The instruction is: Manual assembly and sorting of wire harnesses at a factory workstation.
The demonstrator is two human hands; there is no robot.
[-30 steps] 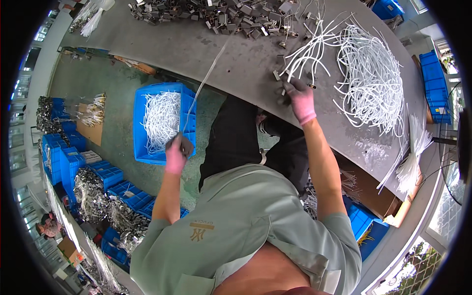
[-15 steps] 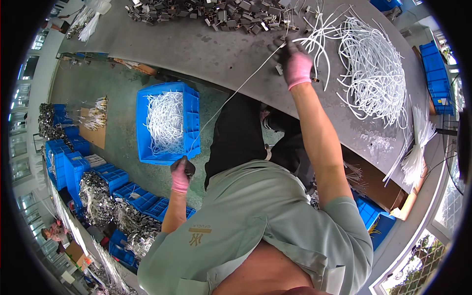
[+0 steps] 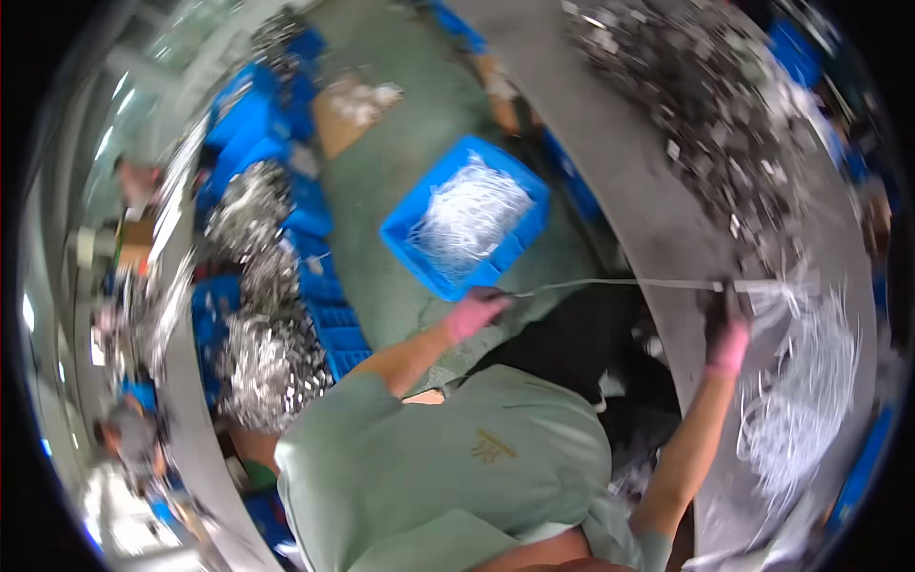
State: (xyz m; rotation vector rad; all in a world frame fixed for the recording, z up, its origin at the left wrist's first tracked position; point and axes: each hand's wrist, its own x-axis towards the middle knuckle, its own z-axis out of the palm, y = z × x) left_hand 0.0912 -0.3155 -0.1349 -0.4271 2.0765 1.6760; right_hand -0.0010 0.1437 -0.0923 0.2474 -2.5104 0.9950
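A thin white wire (image 3: 620, 281) runs nearly taut between my two gloved hands. My left hand (image 3: 481, 313), in a pink glove with dark fingers, is closed around its left end, close to the blue crate (image 3: 400, 234). Over the table, my right hand (image 3: 726, 334) pinches the wire at its other end, though motion blurs the fingers. White strands (image 3: 782, 297) lie just beyond those fingertips. The larger heap of loose white wires (image 3: 801, 400) spreads over the table to the right of that hand.
Many small metal pieces (image 3: 705, 124) are piled along the grey table (image 3: 639, 200). White wires (image 3: 472, 214) fill the crate on the green floor (image 3: 372, 200). Blue bins (image 3: 329, 296) and heaps of shiny metal parts (image 3: 272, 372) line the left side. Other people (image 3: 133, 434) are far left.
The whole view has swung round, blurring the picture. Against the table, my right hand stays near the wire heap. The wire now stretches straighter between my hands.
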